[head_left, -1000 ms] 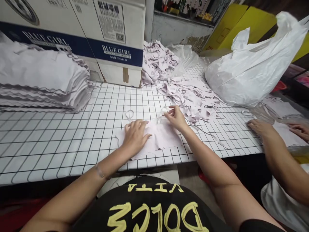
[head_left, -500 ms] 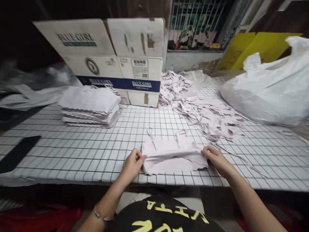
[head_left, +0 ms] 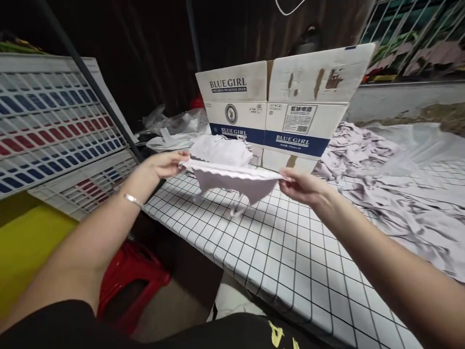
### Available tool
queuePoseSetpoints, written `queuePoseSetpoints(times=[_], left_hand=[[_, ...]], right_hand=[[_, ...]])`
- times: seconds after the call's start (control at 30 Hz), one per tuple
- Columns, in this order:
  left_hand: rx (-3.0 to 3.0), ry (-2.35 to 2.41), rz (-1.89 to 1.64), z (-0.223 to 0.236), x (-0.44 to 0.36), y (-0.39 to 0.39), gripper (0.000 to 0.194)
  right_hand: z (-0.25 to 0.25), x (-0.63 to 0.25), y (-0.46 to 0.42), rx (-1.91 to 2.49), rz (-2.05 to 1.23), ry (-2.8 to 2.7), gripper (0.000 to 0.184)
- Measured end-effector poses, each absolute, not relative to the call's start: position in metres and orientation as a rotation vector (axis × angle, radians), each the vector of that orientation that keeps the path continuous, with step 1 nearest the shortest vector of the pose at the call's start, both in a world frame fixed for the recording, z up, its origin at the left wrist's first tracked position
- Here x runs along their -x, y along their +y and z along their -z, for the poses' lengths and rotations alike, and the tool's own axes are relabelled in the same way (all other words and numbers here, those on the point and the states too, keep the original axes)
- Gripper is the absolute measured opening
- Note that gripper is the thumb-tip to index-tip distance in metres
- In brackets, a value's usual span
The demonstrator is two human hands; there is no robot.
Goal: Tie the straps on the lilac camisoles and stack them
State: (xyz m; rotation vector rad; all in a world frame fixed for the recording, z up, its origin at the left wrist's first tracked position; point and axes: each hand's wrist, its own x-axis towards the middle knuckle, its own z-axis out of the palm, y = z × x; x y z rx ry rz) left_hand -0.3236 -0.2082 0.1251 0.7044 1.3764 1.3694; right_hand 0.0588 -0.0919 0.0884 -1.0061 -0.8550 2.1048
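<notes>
A pale pink garment (head_left: 232, 180) with a wavy edge and thin straps hangs stretched between my two hands, above the checked table. My left hand (head_left: 169, 164) pinches its left end, and my right hand (head_left: 300, 186) pinches the right end. Loops of strap dangle below the cloth. Just behind it is a stack of similar pale pink pieces (head_left: 221, 149), its lower part hidden by the held garment.
An opened Blue Girl carton (head_left: 241, 116) stands behind the stack. Loose pink pieces (head_left: 407, 208) lie heaped on the right of the checked table (head_left: 305, 261). Plastic crates (head_left: 54, 121) stand at the left, with a red stool (head_left: 145, 276) below the table edge.
Both hands have lifted the garment off the table and carried it left, close to the stack. The camera view has turned left, bringing the crates and stool into sight.
</notes>
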Motion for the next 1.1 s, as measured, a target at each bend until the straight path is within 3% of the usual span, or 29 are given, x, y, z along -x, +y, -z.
queuePoseSetpoints(times=[0.1, 0.17, 0.4, 0.53, 0.6, 0.67, 0.73, 0.8, 0.97, 1.1], left_hand=[[-0.689, 1.555, -1.420, -0.151, 0.387, -0.206, 0.026], [-0.679, 1.648, -1.376, -0.142, 0.413, -0.211, 0.028], [-0.661, 2.047, -0.862, -0.012, 0.427, -0.259, 0.023], [-0.744, 2.188, -0.729, 0.022, 0.430, -0.274, 0.027], [-0.813, 2.297, -0.696, 0.022, 0.429, -0.274, 0.031], [-0.892, 2.426, -0.711, 0.022, 0.414, -0.272, 0.042], [-1.098, 2.552, -0.736, 0.027, 0.382, -0.271, 0.054], [-1.425, 2.546, -0.697, 0.040, 0.341, -0.273, 0.058], [-1.646, 2.162, -0.564, 0.075, 0.276, -0.287, 0.061], [-1.622, 2.408, -0.176, 0.073, 0.271, -0.289, 0.076]], right_hand=[[-0.109, 0.015, -0.080, 0.975, -2.100, -0.924, 0.013], [-0.100, 0.047, -0.084, 0.975, -2.127, -0.987, 0.011], [0.020, 0.081, -0.159, 1.225, -2.301, -1.136, 0.009], [0.050, 0.076, -0.197, 1.270, -2.328, -1.413, 0.007], [0.048, 0.074, -0.198, 1.203, -2.085, -1.895, 0.009], [0.045, 0.073, -0.186, 1.130, -1.540, -2.339, 0.014], [0.045, 0.074, -0.167, 1.100, -0.999, -2.530, 0.017], [0.052, 0.077, -0.149, 0.982, -0.678, -2.652, 0.024], [0.077, 0.068, -0.147, 0.725, -0.335, -2.774, 0.052], [0.075, -0.001, -0.167, 0.849, -0.306, -2.667, 0.059]])
